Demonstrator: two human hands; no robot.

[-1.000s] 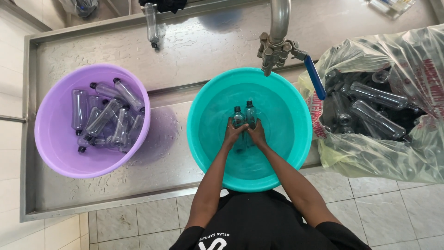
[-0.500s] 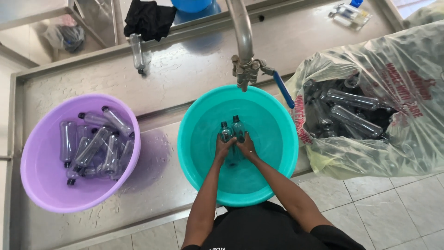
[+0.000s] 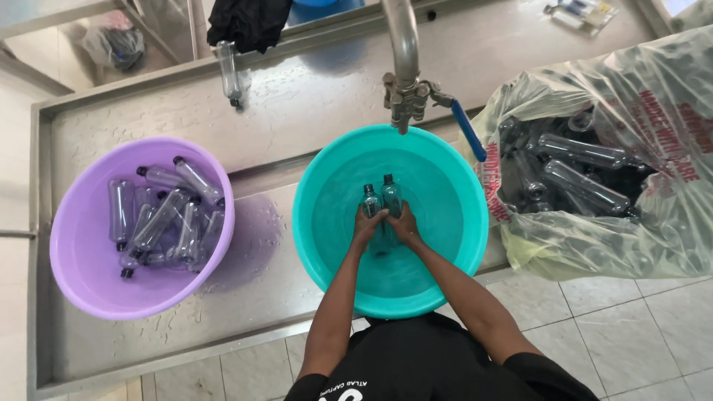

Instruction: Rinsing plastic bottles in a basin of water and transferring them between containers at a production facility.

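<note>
Down in the teal basin (image 3: 453,245), centre of the steel trough (image 3: 297,111), both hands meet over the water. Left hand (image 3: 366,226) has its fingers curled tight round the left bottle (image 3: 370,200); right hand (image 3: 405,225) wraps the right bottle (image 3: 390,193) the same way. Both bottles upright, caps up, touching side by side, well inside the rim with open water all round. Tap (image 3: 405,89) hangs just over the far rim, its blue lever (image 3: 468,130) reaching past the right edge. Purple basin (image 3: 82,245) sits well apart on the left, full of clear bottles, with bare wet steel between the basins. Plastic sack (image 3: 639,96) of more bottles presses against the teal basin's right rim. Lone bottle (image 3: 229,70) lies at the trough's back edge.
</note>
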